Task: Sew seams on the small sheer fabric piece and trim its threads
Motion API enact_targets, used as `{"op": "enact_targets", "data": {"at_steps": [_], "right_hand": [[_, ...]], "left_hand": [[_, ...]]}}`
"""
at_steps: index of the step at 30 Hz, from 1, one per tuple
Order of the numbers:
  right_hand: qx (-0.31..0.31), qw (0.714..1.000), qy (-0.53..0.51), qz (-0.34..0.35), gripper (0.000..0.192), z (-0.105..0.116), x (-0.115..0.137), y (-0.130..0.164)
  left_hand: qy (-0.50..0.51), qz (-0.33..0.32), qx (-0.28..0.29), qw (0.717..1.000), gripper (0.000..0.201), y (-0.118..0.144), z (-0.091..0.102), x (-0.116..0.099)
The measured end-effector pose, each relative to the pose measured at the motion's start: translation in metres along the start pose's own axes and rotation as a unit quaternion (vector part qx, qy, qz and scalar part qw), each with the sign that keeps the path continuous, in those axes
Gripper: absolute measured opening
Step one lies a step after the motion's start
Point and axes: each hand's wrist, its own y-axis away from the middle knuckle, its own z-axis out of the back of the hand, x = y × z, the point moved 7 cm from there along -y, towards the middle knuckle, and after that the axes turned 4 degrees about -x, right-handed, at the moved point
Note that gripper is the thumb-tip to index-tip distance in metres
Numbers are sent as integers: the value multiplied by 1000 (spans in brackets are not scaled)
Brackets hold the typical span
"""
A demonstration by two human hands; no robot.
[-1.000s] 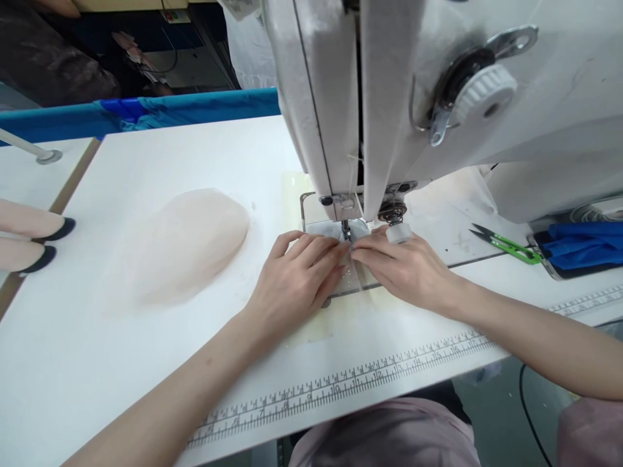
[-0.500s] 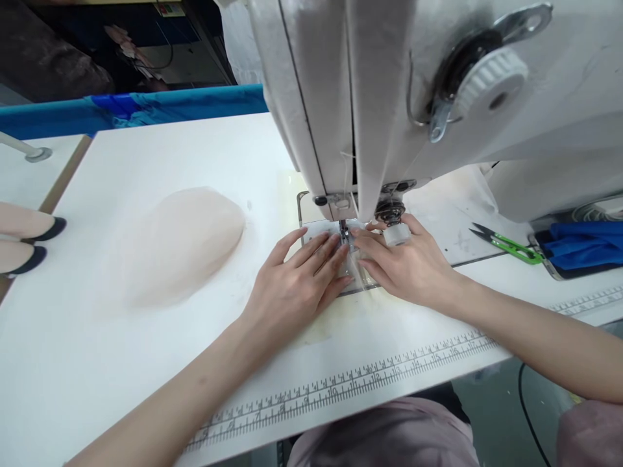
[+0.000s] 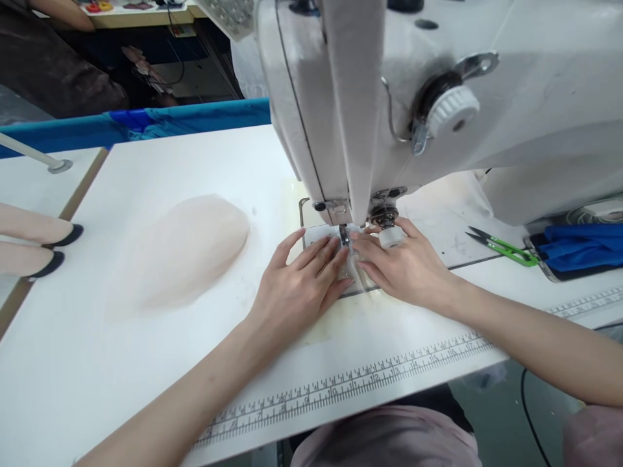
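Observation:
My left hand (image 3: pixel 296 288) lies flat with fingers spread on a thin, near-transparent piece of fabric (image 3: pixel 354 275) on the needle plate of the white sewing machine (image 3: pixel 438 97). My right hand (image 3: pixel 406 266) presses the same piece from the right, fingertips close to the presser foot (image 3: pixel 344 237). A white thimble-like cap (image 3: pixel 390 237) sits on one right finger. The fabric runs under the foot between my two hands. Neither hand grips anything; both press down.
A pale pink sheer fabric pile (image 3: pixel 185 250) lies on the white table (image 3: pixel 97 363) to the left. Green thread snips (image 3: pixel 506 248) and blue cloth (image 3: pixel 584 245) rest at right. A printed ruler (image 3: pixel 350 386) runs along the front edge. Two dark-tipped forms (image 3: pixel 34 243) sit at far left.
My fingers, bunched together at the foot a second ago, have spread flat on the fabric. The camera view has tilted slightly; the hands stay at the needle.

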Motion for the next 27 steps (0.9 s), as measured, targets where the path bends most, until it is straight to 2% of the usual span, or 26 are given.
{"op": "enact_targets", "data": {"at_steps": [6,11,15,16,19,20,21,24,27], "right_hand": [[-9,1000,-4,4,21,2,1,0],[-47,997,-44,51,19,13,10,3],[-52,993,-86,69,13,19,11,7],[-49,991,-107,64,16,20,9,8],[-32,988,-145,52,53,19,5,9],[-27,989,-137,56,58,18,5,9],[-26,990,-120,63,53,18,6,9],[-47,993,-65,90,13,21,12,10],[-66,991,-51,105,17,24,16,11]], "left_hand": [[-10,-3,-13,1000,31,0,3,-1],[52,-67,-20,996,32,3,15,-12],[42,-93,-15,995,12,8,16,-18],[44,-80,-18,996,12,9,16,-16],[94,-1,-27,995,10,10,14,-6],[110,20,-31,993,9,10,14,-3],[118,30,-34,992,8,10,14,-2],[94,15,-28,995,16,8,13,-6],[26,-26,-11,999,30,7,12,-13]]}}
